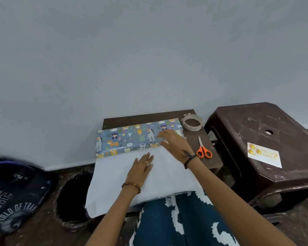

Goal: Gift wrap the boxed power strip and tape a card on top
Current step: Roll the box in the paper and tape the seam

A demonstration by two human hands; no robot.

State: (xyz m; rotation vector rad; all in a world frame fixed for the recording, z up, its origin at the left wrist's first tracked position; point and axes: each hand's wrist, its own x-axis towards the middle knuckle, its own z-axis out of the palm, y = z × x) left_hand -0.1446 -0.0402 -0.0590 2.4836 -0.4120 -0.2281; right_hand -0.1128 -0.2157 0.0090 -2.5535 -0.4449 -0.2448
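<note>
A sheet of wrapping paper (114, 176) lies white side up on a small dark table (205, 144). Its far part, printed with cartoon animals on blue (128, 139), is folded up and over a long box-shaped form hidden beneath. My left hand (142, 167) rests flat on the white paper, fingers straight. On the folded printed flap near its right end, my right hand (172, 142) presses with spread fingers. A roll of clear tape (192, 124) and orange-handled scissors (203, 150) lie to the right. A white card with gold marks (264, 155) lies on a stool.
A dark brown plastic stool (274, 139) stands close to the table's right side. A dark bag with white lettering (14, 196) sits on the floor at the left. The grey wall (149, 59) rises right behind the table. My patterned lap (176, 222) is under the paper's near edge.
</note>
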